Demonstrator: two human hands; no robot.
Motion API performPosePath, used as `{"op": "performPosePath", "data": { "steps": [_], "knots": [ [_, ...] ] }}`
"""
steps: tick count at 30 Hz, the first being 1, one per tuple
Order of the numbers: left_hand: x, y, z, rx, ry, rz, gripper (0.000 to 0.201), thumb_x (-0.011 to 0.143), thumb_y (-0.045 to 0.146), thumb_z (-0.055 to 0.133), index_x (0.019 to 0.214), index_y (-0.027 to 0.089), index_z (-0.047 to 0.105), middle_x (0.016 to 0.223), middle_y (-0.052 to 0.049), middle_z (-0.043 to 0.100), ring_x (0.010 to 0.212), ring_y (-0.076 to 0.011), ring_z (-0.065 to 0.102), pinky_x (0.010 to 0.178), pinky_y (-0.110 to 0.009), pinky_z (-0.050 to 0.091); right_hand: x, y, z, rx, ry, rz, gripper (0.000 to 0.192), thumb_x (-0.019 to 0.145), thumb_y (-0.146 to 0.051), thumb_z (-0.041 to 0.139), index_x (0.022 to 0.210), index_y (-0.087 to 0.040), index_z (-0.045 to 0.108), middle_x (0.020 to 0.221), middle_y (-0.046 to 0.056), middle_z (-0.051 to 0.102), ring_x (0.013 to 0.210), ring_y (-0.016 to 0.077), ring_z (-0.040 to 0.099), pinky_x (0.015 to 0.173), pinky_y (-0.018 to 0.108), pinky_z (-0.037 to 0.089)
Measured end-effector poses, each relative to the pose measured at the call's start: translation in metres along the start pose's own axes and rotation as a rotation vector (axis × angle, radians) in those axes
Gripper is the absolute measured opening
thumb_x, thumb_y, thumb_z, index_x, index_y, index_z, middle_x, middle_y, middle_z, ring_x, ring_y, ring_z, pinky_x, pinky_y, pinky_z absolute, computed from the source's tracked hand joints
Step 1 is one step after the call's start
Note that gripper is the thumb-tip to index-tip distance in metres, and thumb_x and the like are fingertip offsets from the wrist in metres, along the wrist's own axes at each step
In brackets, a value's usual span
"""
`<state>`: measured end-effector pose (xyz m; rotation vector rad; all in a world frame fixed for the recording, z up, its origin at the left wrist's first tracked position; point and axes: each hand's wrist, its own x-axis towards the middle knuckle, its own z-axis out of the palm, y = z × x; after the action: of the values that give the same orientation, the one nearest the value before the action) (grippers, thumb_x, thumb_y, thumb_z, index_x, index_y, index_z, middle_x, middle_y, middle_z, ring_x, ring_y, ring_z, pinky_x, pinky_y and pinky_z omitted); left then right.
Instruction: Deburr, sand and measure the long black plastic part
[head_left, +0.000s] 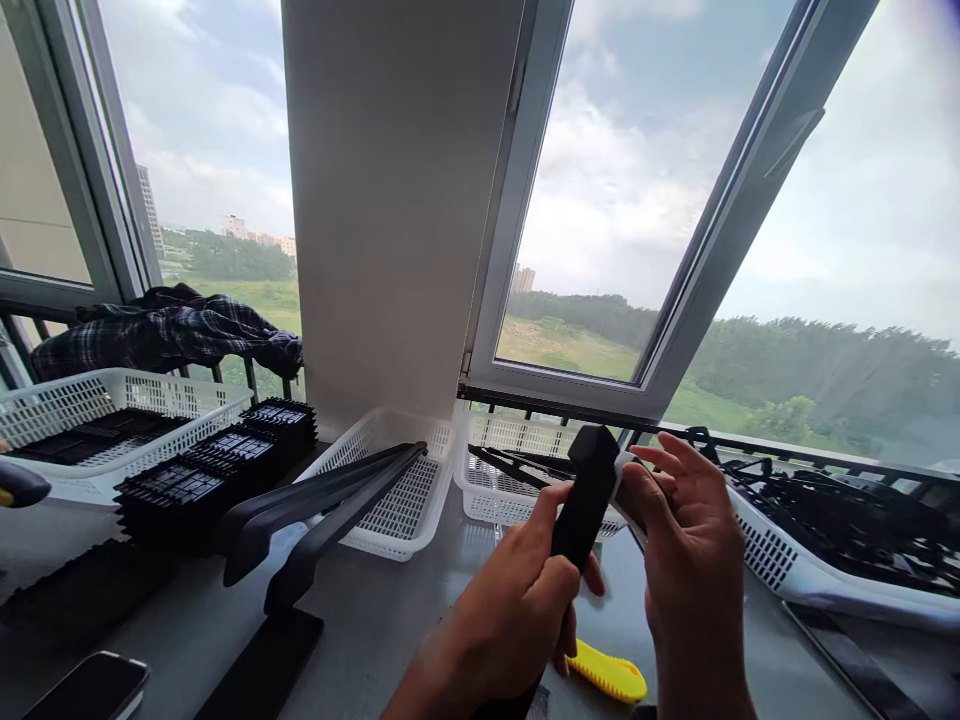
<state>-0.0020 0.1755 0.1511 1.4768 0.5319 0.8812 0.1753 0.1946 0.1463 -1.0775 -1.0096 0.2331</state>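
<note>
Head view: left hand [517, 600] is wrapped round a black part [581, 500], held upright over the table [390, 630]; right hand [675, 530] pinches its top, fingers half spread. Advise a firm lower grip, light fingertip work above. Yellow tool [609, 674] lies beneath, baskets [397, 500] behind

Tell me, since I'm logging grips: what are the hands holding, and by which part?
Both hold one long black plastic part. The left hand wraps its lower shaft; the right hand pinches its upper end, fingers extended beside it.

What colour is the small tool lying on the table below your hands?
Bright yellow tool, seen in the head view.
</note>
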Motion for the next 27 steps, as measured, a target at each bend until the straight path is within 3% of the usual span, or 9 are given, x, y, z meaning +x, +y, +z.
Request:
{"op": "performPosePath", "data": {
  "steps": [3,7,11,16,23,27],
  "knots": [
    [0.002,-0.003,0.003,-0.001,0.002,-0.004,0.053,0.092,0.019,0.044,0.144,0.027,0.048,0.092,0.001,0.064,0.048,-0.0073,0.051,0.041,-0.016,0.045,0.001,-0.002,-0.003,0.041,0.000,0.059,0.055,0.081,-0.055,0.086,0.123,-0.024,0.071,0.108,0.007,0.077,0.089,0.0228,0.073,0.079,0.037,0.060],
    [0.004,-0.006,0.005,0.034,0.095,0.013,0.049,0.100,0.029,0.049,0.148,0.026,0.044,0.082,0.003,0.061,0.045,-0.0079,0.053,0.039,-0.015,0.046,-0.005,-0.009,0.004,0.068,-0.115,0.127,0.048,0.079,-0.061,0.087,0.101,-0.021,0.070,0.081,0.001,0.074,0.072,0.0197,0.071,0.069,0.032,0.059],
    [0.007,-0.009,0.004,0.069,0.131,0.038,0.043,0.102,0.030,0.052,0.144,0.026,0.046,0.078,0.004,0.059,0.047,-0.0092,0.055,0.042,-0.017,0.050,-0.013,-0.013,0.017,0.088,-0.107,0.115,0.046,0.084,-0.061,0.083,0.101,-0.022,0.068,0.086,0.002,0.073,0.078,0.0199,0.072,0.073,0.033,0.061],
    [0.006,-0.010,0.004,0.137,0.116,0.053,0.053,0.099,0.020,0.052,0.151,0.026,0.041,0.076,0.005,0.059,0.054,-0.0117,0.061,0.051,-0.019,0.055,-0.016,-0.010,0.024,0.131,-0.047,0.164,0.048,0.084,-0.064,0.082,0.103,-0.022,0.068,0.086,0.000,0.071,0.079,0.0199,0.074,0.075,0.033,0.061],
    [0.003,-0.003,-0.002,0.193,0.043,0.001,0.062,0.088,0.007,0.052,0.147,0.025,0.047,0.071,0.007,0.057,0.046,-0.0095,0.053,0.044,-0.017,0.042,-0.007,0.001,0.014,0.055,-0.017,0.137,0.051,0.081,-0.065,0.085,0.101,-0.020,0.071,0.084,0.002,0.075,0.074,0.0196,0.071,0.071,0.032,0.058],
    [0.001,-0.003,-0.005,0.218,0.029,0.066,0.063,0.082,0.003,0.052,0.141,0.024,0.054,0.070,0.007,0.055,0.049,-0.0080,0.048,0.046,-0.017,0.033,-0.002,0.004,0.007,0.086,-0.037,0.158,0.049,0.078,-0.062,0.088,0.099,-0.021,0.072,0.084,0.002,0.076,0.071,0.0194,0.071,0.071,0.033,0.058]
  ]
}}
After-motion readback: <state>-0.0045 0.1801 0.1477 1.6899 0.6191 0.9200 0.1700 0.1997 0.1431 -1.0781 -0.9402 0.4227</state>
